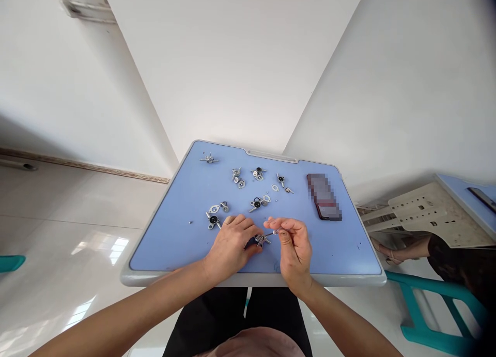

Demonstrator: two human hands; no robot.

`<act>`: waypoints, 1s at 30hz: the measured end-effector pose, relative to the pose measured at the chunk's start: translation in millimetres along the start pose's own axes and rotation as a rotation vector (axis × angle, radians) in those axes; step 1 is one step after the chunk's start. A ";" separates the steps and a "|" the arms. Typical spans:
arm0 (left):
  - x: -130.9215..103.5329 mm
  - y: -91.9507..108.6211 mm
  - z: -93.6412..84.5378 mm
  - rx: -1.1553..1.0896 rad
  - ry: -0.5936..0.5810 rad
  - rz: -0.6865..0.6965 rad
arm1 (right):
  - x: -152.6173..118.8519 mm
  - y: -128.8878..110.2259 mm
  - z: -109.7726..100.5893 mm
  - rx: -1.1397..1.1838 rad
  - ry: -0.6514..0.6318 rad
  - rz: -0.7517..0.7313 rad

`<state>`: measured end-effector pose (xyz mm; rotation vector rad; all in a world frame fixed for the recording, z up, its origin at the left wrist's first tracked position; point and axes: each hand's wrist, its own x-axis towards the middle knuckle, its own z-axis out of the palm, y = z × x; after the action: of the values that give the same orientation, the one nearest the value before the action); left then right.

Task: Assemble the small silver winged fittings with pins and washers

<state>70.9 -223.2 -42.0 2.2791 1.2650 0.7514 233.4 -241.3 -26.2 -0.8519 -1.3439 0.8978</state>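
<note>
Near the lower centre of the frame, the left hand (233,244) grasps a small metal part (261,239) above the blue desk (170,243). The right hand (295,247) pinches a thin tool (275,232) (perhaps a screwdriver), pointing toward this part. Other metal assemblies (257,204) lie at the centre.

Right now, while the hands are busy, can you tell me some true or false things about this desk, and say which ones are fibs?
1. The left hand has its grip on a small metal fitting. True.
2. The screwdriver is in the left hand. False: the right hand holds the screwdriver.
3. The desktop is yellow. False: the desktop is blue.
4. A flat gasket lies on the desktop. True.
5. The phone lies on the left side. False: the phone lies on the right side.
</note>
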 end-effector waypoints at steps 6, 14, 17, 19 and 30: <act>0.9 1.7 -1.5 -0.023 -0.011 -0.017 | -2.2 0.2 -8.3 -0.045 -0.036 -0.015; 0.9 -0.3 -0.4 -0.022 -0.010 -0.017 | -2.3 -1.6 -8.1 -0.061 0.006 -0.005; 0.9 -0.1 -0.6 -0.020 -0.013 -0.017 | -3.3 -0.7 -6.9 -0.049 0.015 -0.007; 1.1 0.5 -0.9 -0.020 -0.018 -0.020 | -3.4 -0.6 -6.5 -0.040 0.024 -0.014; 1.5 0.7 -1.5 -0.017 -0.014 -0.018 | -3.9 -0.6 -7.5 -0.034 0.028 0.005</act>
<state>71.0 -222.0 -40.1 2.2530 1.2660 0.7361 240.8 -245.0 -27.6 -0.8918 -1.3367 0.8660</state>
